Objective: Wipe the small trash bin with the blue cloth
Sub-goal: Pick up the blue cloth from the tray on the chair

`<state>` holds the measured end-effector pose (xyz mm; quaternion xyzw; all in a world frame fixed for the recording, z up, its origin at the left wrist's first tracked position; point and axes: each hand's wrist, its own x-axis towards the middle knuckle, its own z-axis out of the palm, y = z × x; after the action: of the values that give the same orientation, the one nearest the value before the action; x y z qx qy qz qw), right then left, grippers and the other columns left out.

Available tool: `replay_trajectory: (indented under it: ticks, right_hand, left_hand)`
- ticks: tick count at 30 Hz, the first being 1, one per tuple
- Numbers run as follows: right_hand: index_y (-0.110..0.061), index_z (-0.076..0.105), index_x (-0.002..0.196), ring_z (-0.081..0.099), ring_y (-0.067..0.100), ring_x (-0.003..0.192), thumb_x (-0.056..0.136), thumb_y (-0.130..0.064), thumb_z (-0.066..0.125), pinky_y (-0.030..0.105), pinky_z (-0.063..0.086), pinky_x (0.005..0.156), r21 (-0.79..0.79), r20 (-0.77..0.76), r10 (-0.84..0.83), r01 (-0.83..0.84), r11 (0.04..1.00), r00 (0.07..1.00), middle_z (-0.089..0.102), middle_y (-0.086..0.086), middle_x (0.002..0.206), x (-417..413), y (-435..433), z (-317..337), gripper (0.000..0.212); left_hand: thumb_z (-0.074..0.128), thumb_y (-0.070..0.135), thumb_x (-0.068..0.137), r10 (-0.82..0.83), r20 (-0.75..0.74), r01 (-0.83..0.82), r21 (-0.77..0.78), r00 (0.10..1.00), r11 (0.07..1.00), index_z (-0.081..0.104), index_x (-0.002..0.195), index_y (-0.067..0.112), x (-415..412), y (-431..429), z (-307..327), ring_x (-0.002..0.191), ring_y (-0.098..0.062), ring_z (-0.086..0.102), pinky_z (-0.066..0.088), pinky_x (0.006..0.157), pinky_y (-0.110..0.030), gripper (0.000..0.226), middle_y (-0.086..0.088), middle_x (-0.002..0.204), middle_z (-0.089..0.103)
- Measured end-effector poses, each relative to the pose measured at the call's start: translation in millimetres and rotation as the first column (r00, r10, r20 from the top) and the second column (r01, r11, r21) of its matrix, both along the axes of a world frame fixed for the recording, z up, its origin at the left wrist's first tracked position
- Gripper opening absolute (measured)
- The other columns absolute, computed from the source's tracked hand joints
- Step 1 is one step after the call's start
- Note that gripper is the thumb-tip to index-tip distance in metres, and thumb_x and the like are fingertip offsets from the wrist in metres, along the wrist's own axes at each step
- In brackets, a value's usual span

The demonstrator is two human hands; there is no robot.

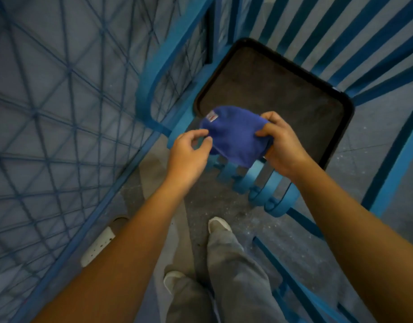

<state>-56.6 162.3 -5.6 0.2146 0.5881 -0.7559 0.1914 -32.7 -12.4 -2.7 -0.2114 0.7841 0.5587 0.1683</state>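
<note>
Your right hand (282, 143) grips the blue cloth (235, 136), bunched at its right side. Your left hand (187, 152) is curled with thumb and forefinger at the cloth's left edge; can't tell if it's actually pinching. The cloth is up between both hands, over the near-left corner of the small trash bin (270, 85), which stands open-topped on the floor among the blue railing (266, 183), with the blue mesh panel (61, 113) on your left.

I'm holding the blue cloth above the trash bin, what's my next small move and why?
Probably lower the blue cloth onto the rim of the trash bin and start wiping. The right hand grips the cloth, the left hand is at its edge, and the cloth appears clear of the bin.
</note>
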Motion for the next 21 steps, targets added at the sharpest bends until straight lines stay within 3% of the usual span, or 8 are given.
replay_trajectory:
  ticks: [2,6,9,12,14,16,19,21]
  right_hand:
    - [-0.017,0.051,0.073,0.05,0.01,0.062,0.062,-0.004,0.05,0.022,0.039,0.052,-0.074,-0.004,0.091,-0.091,0.993,0.996,0.054,-0.003,0.066,6.9,-22.8,9.7,0.017]
    - [-0.013,0.057,0.089,0.064,0.007,0.068,0.07,-0.002,0.054,0.018,0.052,0.06,-0.273,0.001,0.296,-0.284,0.919,0.955,0.068,-0.005,0.072,25.9,-70.0,24.1,0.023]
    - [-0.012,0.058,0.099,0.069,0.01,0.076,0.077,-0.002,0.055,0.021,0.057,0.067,-0.398,0.022,0.392,-0.352,0.847,0.92,0.072,-0.002,0.08,43.7,-102.8,30.9,0.024]
    - [-0.009,0.057,0.107,0.069,0.012,0.082,0.081,0.0,0.056,0.024,0.058,0.074,-0.43,0.035,0.527,-0.463,0.775,0.849,0.071,0.0,0.088,64.4,-134.2,30.9,0.028]
    - [-0.009,0.055,0.113,0.068,0.013,0.086,0.084,0.001,0.055,0.026,0.056,0.08,-0.42,0.024,0.61,-0.546,0.725,0.792,0.07,0.002,0.094,79.8,-155.3,26.6,0.03]
    - [-0.01,0.057,0.111,0.068,0.013,0.086,0.088,0.002,0.051,0.026,0.056,0.08,-0.387,0.03,0.638,-0.58,0.717,0.769,0.07,0.002,0.094,94.7,-176.1,21.1,0.027]
    - [-0.009,0.056,0.109,0.065,0.017,0.089,0.089,0.001,0.051,0.029,0.054,0.084,-0.255,0.039,0.635,-0.607,0.753,0.772,0.066,0.008,0.099,115.5,-203.8,9.7,0.023]
    - [-0.012,0.057,0.101,0.062,0.022,0.094,0.088,-0.003,0.056,0.034,0.052,0.088,-0.051,0.02,0.653,-0.651,0.757,0.757,0.063,0.011,0.103,127.6,-218.7,1.1,0.016]
  left_hand:
    - [0.061,0.04,0.077,0.049,-0.007,-0.049,0.012,0.999,0.999,0.061,0.113,0.01,5.4,-13.5,6.9,0.114,-0.021,0.057,0.043,0.103,-0.037,0.047,-0.011,0.121,0.062]
    - [0.06,0.075,0.057,0.122,0.204,-0.155,0.155,0.971,0.976,0.051,0.127,0.01,28.4,-42.4,20.4,0.116,-0.02,0.057,0.045,0.102,-0.039,0.097,-0.009,0.127,0.059]
    - [0.046,0.067,0.08,0.175,0.298,-0.267,0.305,0.938,0.914,0.055,0.124,0.015,57.6,-66.5,28.4,0.104,-0.026,0.063,0.052,0.081,-0.034,0.069,-0.014,0.116,0.065]
    - [0.04,0.056,0.088,0.264,0.334,-0.398,0.445,0.905,0.802,0.062,0.111,0.017,90.7,-91.3,29.1,0.088,-0.021,0.068,0.056,0.071,-0.029,0.051,-0.01,0.101,0.07]
    - [0.04,0.05,0.09,0.332,0.346,-0.473,0.511,0.878,0.718,0.063,0.104,0.016,112.1,-106.6,27.8,0.082,-0.014,0.069,0.055,0.077,-0.028,0.043,-0.004,0.09,0.072]
    - [0.045,0.045,0.09,0.399,0.342,-0.525,0.543,0.851,0.655,0.063,0.109,0.015,133.1,-120.2,26.5,0.087,-0.012,0.07,0.054,0.085,-0.028,0.039,-0.001,0.091,0.074]
    - [0.052,0.033,0.089,0.49,0.278,-0.559,0.509,0.826,0.655,0.058,0.121,0.012,166.4,-139.3,17.9,0.102,-0.016,0.066,0.053,0.092,-0.031,0.039,-0.006,0.111,0.069]
    - [0.056,0.027,0.088,0.556,0.243,-0.601,0.445,0.795,0.664,0.059,0.118,0.01,188.0,-151.0,11.5,0.101,-0.019,0.066,0.053,0.091,-0.035,0.034,-0.011,0.114,0.067]
